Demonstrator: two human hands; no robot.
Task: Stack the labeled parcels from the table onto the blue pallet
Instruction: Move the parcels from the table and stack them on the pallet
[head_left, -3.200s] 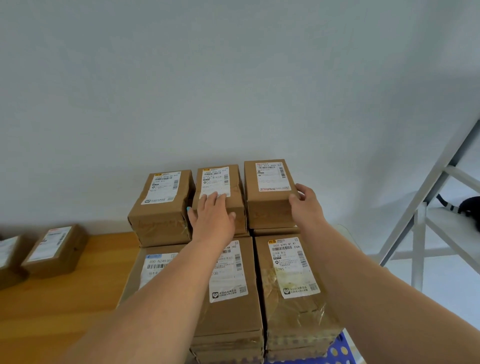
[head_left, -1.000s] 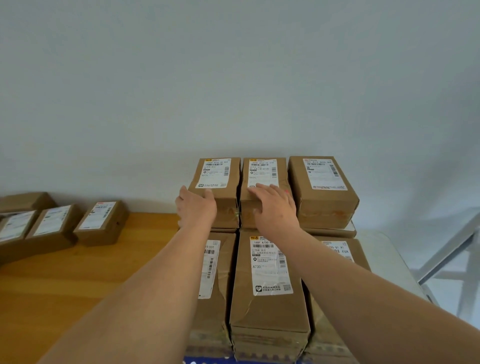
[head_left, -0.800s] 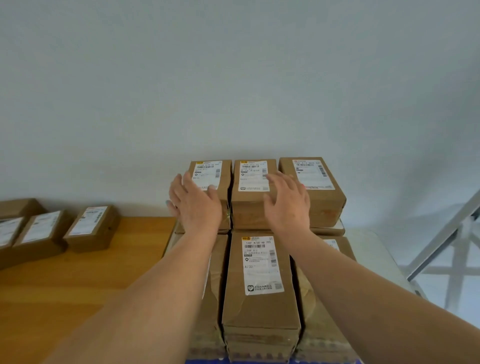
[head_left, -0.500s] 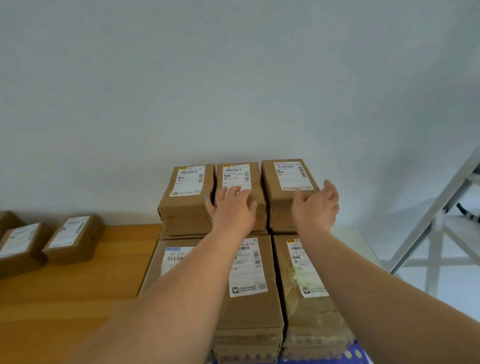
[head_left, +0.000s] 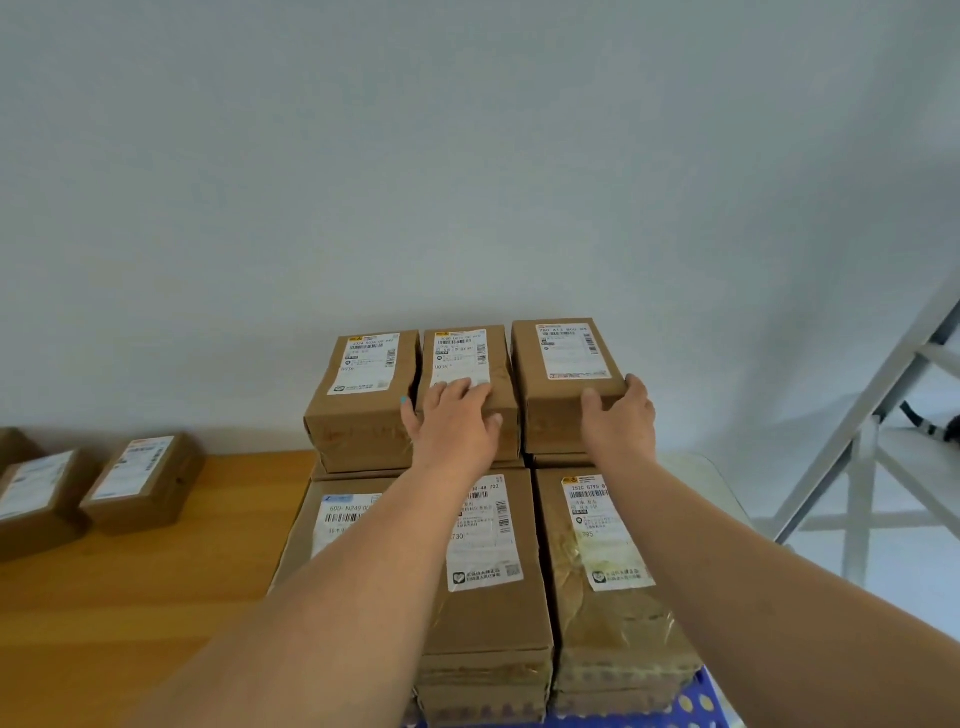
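The stiff, taped parcels (head_left: 566, 379) are stacked on the blue pallet (head_left: 691, 701); more remain on the table (head_left: 130, 587). The left hand (head_left: 457, 426) lies flat on the middle one; the right hand (head_left: 618, 421) grips a corner. They seem light, best held by opposite sides.

On the pallet (head_left: 691, 709) at 6 o'clock stands the stack. Three top parcels form a row: left parcel (head_left: 363, 395) at 11 o'clock, middle parcel (head_left: 467, 374) at 12, right parcel (head_left: 566, 379) at 1. Lower parcels (head_left: 493, 597) lie before them. The table (head_left: 130, 597) at 9 o'clock bears loose parcels (head_left: 140, 483).
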